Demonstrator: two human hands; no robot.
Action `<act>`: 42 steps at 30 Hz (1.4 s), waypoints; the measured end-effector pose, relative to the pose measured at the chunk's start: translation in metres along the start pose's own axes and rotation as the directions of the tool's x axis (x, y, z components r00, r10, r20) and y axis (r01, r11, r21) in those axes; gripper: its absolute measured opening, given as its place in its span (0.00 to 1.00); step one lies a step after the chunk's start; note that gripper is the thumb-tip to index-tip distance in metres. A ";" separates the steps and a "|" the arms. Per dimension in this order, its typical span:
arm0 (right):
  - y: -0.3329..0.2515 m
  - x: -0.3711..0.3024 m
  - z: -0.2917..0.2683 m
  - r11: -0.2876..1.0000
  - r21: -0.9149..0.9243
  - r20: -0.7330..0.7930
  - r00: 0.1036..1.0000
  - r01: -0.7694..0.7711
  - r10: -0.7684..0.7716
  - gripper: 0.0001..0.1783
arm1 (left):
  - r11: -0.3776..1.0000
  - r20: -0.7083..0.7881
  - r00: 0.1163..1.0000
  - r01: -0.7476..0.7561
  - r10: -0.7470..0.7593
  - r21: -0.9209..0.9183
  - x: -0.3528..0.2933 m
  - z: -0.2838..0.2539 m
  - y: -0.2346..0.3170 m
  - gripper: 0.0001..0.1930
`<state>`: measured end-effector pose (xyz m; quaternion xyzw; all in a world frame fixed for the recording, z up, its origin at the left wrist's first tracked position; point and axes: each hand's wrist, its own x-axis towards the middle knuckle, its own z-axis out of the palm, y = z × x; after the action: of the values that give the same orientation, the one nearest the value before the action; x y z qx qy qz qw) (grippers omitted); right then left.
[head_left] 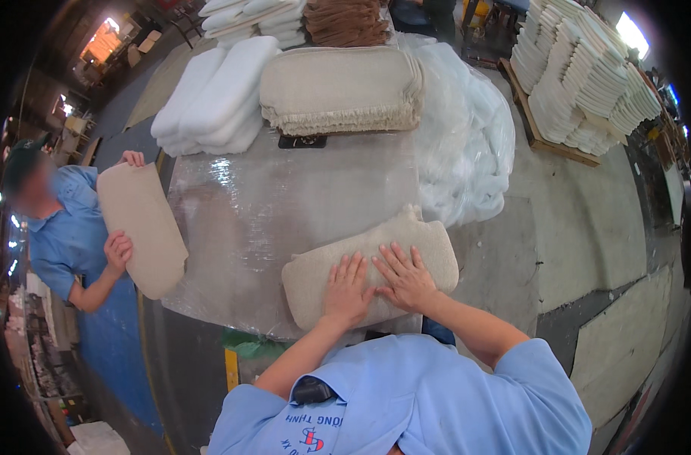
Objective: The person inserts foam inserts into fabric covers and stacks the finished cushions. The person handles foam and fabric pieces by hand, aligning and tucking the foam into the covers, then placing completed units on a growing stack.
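My left hand point(350, 294) and right hand point(408, 283) lie flat, fingers spread, gripping nothing, perhaps steadying the beige pad point(306, 282), whose underside I can't see.

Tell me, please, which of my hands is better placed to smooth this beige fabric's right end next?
Probably your right hand: it lies on the beige fabric, nearer that end; your left hand rests farther left.

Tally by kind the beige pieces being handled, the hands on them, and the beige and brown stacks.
Beige pieces: 2, the nearer piece and the co-worker's piece
Hands: 4, person's left hand, person's right hand, co-worker's upper hand, co-worker's lower hand
Beige stack: 1
Brown stack: 1
Total: 8
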<state>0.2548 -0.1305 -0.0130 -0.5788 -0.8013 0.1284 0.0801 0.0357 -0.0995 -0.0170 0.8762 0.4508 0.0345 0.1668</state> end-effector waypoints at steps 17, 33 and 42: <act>0.085 -0.030 -0.019 0.726 0.464 -0.073 0.794 -0.509 0.603 0.44 | 0.569 0.027 0.663 0.662 -0.749 -0.488 -0.035 -0.048 -0.090 0.36; 0.130 -0.009 -0.168 0.292 0.770 0.291 0.720 -0.567 0.630 0.51 | -0.460 0.452 0.702 0.196 -0.551 -0.866 -0.070 -0.113 -0.100 0.22; 0.211 -0.036 -0.407 0.472 0.874 -0.486 0.167 0.117 0.858 0.60 | -0.470 0.554 0.610 0.312 -0.567 -0.825 -0.040 -0.101 -0.116 0.29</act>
<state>0.5704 -0.0562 0.3134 -0.6415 -0.2402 0.1107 0.7201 -0.0993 -0.0427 0.0445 0.1229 0.5972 0.3542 0.7091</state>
